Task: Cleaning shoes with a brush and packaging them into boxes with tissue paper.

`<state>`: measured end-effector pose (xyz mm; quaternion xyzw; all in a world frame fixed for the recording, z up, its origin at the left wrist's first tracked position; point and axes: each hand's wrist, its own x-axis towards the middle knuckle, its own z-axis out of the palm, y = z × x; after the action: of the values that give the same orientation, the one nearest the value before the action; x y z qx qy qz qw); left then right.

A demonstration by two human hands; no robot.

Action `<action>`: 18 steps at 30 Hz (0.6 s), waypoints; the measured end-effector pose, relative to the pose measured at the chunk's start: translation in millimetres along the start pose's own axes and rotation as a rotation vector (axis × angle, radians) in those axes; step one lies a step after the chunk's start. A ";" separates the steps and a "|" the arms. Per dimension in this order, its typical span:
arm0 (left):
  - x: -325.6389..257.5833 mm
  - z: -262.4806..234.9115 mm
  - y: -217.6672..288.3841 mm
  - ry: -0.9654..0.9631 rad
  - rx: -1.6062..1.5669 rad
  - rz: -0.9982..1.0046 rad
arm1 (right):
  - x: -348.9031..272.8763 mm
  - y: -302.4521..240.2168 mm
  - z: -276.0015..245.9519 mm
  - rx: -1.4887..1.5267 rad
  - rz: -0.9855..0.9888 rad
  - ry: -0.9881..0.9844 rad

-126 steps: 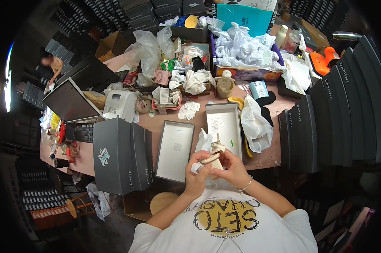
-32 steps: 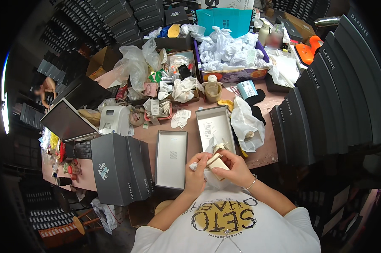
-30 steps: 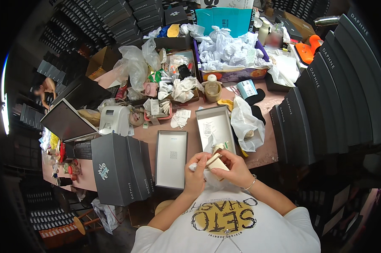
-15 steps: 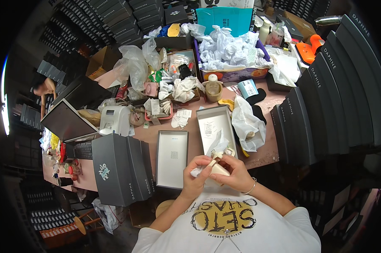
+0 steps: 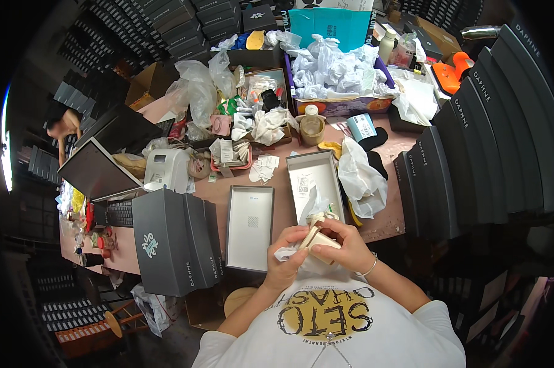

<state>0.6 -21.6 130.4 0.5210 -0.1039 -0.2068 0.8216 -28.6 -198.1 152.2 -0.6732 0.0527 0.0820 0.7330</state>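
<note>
Close to my body I hold a cream shoe [image 5: 323, 241] with both hands. My left hand [image 5: 282, 264] is closed round its left side, with crumpled white tissue [image 5: 287, 252] under the fingers. My right hand [image 5: 352, 250] grips the other side, thumb across the cream surface. The far end of the shoe, with pale straps, reaches over the near end of an open grey shoe box [image 5: 293, 164]. White tissue and a printed label show inside that box. To its left lies the box lid [image 5: 250, 248], its pale inside facing up.
Dark shoe boxes stand in a row at left [image 5: 160, 245] and in a taller row at right [image 5: 473, 153]. Farther back are a purple-rimmed carton [image 5: 344, 108] of crumpled paper, a bottle [image 5: 312, 127], a label printer [image 5: 165, 170] and a monitor [image 5: 99, 172]. Another person [image 5: 68, 126] is at far left.
The shoe has turned slightly in my hands, showing more of its cream surface. My right fingers have shifted on it, and the view has moved a little.
</note>
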 end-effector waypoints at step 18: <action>7.2 11.0 2.6 0.119 0.143 0.045 | 0.9 1.1 9.4 -0.082 -0.151 0.057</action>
<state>3.4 -32.8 137.2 0.5874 -0.0811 -0.1489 0.7913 -28.2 -188.6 151.7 -0.7069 0.0191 0.0093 0.7070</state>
